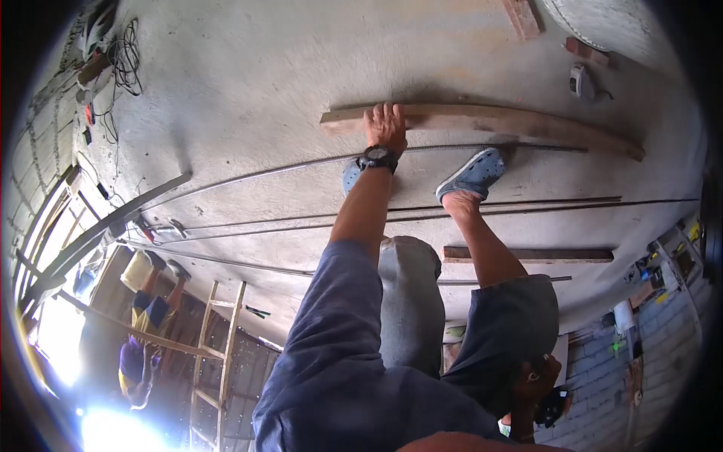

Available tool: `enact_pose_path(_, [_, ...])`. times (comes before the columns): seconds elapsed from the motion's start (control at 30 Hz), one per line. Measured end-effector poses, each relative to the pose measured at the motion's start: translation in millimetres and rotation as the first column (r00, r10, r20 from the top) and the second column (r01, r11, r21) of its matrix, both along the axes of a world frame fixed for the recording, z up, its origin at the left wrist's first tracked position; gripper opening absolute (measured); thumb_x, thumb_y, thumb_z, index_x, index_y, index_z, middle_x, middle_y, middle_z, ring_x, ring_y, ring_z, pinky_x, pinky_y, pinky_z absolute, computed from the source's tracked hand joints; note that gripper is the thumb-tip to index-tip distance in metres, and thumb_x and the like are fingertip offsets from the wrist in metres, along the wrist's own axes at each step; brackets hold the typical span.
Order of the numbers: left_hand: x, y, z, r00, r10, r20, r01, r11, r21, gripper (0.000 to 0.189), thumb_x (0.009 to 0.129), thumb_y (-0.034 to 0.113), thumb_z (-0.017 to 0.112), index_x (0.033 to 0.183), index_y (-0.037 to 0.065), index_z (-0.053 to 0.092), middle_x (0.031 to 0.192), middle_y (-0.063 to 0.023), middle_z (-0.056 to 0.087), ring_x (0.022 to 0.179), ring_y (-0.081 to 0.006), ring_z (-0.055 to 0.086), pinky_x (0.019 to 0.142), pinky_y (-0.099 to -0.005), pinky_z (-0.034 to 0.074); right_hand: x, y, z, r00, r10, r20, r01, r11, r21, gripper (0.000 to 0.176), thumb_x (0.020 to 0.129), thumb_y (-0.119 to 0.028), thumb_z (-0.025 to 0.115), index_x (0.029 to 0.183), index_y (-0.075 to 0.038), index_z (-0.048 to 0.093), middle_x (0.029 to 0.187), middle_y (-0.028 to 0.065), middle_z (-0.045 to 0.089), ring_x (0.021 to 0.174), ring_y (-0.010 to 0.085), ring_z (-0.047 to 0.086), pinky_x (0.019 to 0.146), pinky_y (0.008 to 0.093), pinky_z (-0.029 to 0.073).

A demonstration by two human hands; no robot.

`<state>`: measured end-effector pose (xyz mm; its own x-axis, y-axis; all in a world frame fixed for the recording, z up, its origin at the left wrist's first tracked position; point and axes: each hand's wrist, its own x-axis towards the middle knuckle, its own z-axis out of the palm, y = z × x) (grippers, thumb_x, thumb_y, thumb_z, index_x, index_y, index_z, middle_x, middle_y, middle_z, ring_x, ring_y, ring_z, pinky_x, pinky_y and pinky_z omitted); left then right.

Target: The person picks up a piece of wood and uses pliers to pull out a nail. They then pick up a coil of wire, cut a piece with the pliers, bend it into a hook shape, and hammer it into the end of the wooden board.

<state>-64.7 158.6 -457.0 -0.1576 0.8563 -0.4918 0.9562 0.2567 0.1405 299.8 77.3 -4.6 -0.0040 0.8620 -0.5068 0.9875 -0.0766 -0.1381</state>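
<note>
My left hand [385,126], with a black watch on its wrist, presses down on a long wooden plank [482,119] lying on the floor. Its fingers reach over the plank's top near the left end. In shadow beside my right thigh, my right hand [538,374] has its fingers curled round something dark that I cannot make out. My blue clog [474,173] stands close to the plank, and the other clog is partly behind my left wrist. Thin metal bars [527,202] run across the floor under and beside my feet.
A second plank [527,255] lies behind my feet. At the upper right are a tape measure [581,81] and short wood pieces [523,19]. Cables [128,56] lie at the left. A wooden ladder [218,354] and another person [143,331] are at the lower left.
</note>
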Motion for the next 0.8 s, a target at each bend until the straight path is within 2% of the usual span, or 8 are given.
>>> enact_pose_path(0.2, [4.8, -35.9, 2.1, 0.997, 0.017, 0.077, -0.017, 1.0, 0.001, 0.034, 0.078, 0.013, 0.055, 0.111, 0.012, 0.052, 0.1, -0.0083, 0.051, 0.098, -0.0249, 0.05, 0.081, -0.0433, 0.037, -4.1, -9.5, -4.2, 0.997, -0.061, -0.036, 0.063, 0.995, 0.072, 0.036, 0.085, -0.029, 0.065, 0.102, -0.001, 0.05, 0.089, 0.0122, 0.049, 0.079, 0.0279, 0.051, 0.068, 0.0364, 0.041])
enact_pose_path(0.27, [2.1, -34.9, 7.4, 0.993, 0.017, 0.121, 0.001, 0.99, -0.141, 0.034, 0.079, 0.015, 0.056, 0.112, 0.013, 0.055, 0.112, -0.0103, 0.051, 0.106, -0.028, 0.048, 0.087, -0.0465, 0.036, -7.6, -10.3, -3.7, 0.999, -0.034, -0.029, 0.036, 0.997, 0.073, 0.036, 0.083, -0.027, 0.067, 0.102, -0.001, 0.05, 0.091, 0.0129, 0.05, 0.079, 0.0285, 0.052, 0.068, 0.0368, 0.042])
enact_pose_path(0.33, [-2.4, -37.3, 4.4, 0.994, -0.043, 0.102, 0.035, 0.996, 0.085, 0.031, 0.081, 0.022, 0.057, 0.11, 0.013, 0.057, 0.131, -0.0121, 0.045, 0.122, -0.0307, 0.039, 0.099, -0.052, 0.028, -6.3, -15.2, -2.4, 1.0, -0.018, -0.008, 0.018, 0.998, 0.064, 0.034, 0.082, -0.023, 0.067, 0.102, -0.001, 0.051, 0.092, 0.0133, 0.05, 0.079, 0.0293, 0.052, 0.069, 0.0366, 0.042])
enact_pose_path(0.4, [-13.5, -50.2, -23.5, 0.986, -0.028, 0.163, 0.036, 0.998, -0.046, 0.035, 0.084, 0.024, 0.053, 0.117, 0.012, 0.054, 0.124, -0.0142, 0.051, 0.117, -0.0326, 0.046, 0.098, -0.0527, 0.033, -12.5, -20.7, 0.6, 0.983, -0.177, -0.051, 0.179, 0.983, 0.031, 0.035, 0.079, -0.017, 0.065, 0.106, -0.001, 0.051, 0.094, 0.0136, 0.051, 0.088, 0.0313, 0.053, 0.08, 0.039, 0.043])
enact_pose_path(0.5, [-41.0, -46.7, -18.2, 0.879, -0.029, 0.476, -0.025, 0.994, 0.106, 0.044, 0.081, 0.04, 0.063, 0.112, 0.01, 0.056, 0.1, -0.0141, 0.064, 0.093, -0.034, 0.061, 0.084, -0.0459, 0.047, -4.4, -22.2, 2.2, 0.998, -0.01, -0.062, 0.013, 0.999, 0.049, 0.038, 0.073, -0.018, 0.071, 0.105, -0.004, 0.055, 0.091, 0.0119, 0.056, 0.088, 0.0312, 0.055, 0.08, 0.0419, 0.043])
enact_pose_path(0.57, [-41.6, 9.2, 71.6, 0.785, 0.095, 0.612, 0.086, 0.962, -0.26, 0.044, 0.082, 0.044, 0.062, 0.109, 0.009, 0.059, 0.098, -0.0176, 0.064, 0.094, -0.033, 0.062, 0.079, -0.0427, 0.048, -19.3, -13.4, 9.7, 0.994, -0.096, -0.047, 0.096, 0.995, -0.002, 0.041, 0.07, -0.02, 0.073, 0.104, -0.005, 0.056, 0.091, 0.0131, 0.058, 0.089, 0.0324, 0.055, 0.08, 0.0432, 0.043])
enact_pose_path(0.73, [-46.9, 37.7, 127.5, 0.687, 0.307, 0.658, 0.132, 0.838, -0.529, 0.031, 0.083, 0.031, 0.063, 0.1, 0.006, 0.067, 0.097, -0.0127, 0.068, 0.096, -0.0259, 0.062, 0.084, -0.0362, 0.046, -37.4, -3.1, 21.0, 0.978, -0.187, -0.093, 0.184, 0.982, -0.041, 0.04, 0.071, -0.02, 0.074, 0.103, -0.005, 0.056, 0.091, 0.0163, 0.057, 0.087, 0.035, 0.056, 0.076, 0.0451, 0.043])
enact_pose_path(0.8, [-47.8, 32.4, 132.6, 0.427, 0.672, 0.605, 0.056, 0.649, -0.759, 0.036, 0.087, 0.032, 0.059, 0.106, 0.002, 0.066, 0.099, -0.0064, 0.067, 0.093, -0.0158, 0.059, 0.084, -0.0301, 0.045, -40.6, -6.0, 23.4, 0.974, -0.179, -0.138, 0.178, 0.984, -0.021, 0.038, 0.072, -0.021, 0.07, 0.102, -0.003, 0.055, 0.086, 0.017, 0.057, 0.082, 0.0362, 0.056, 0.073, 0.0462, 0.042])
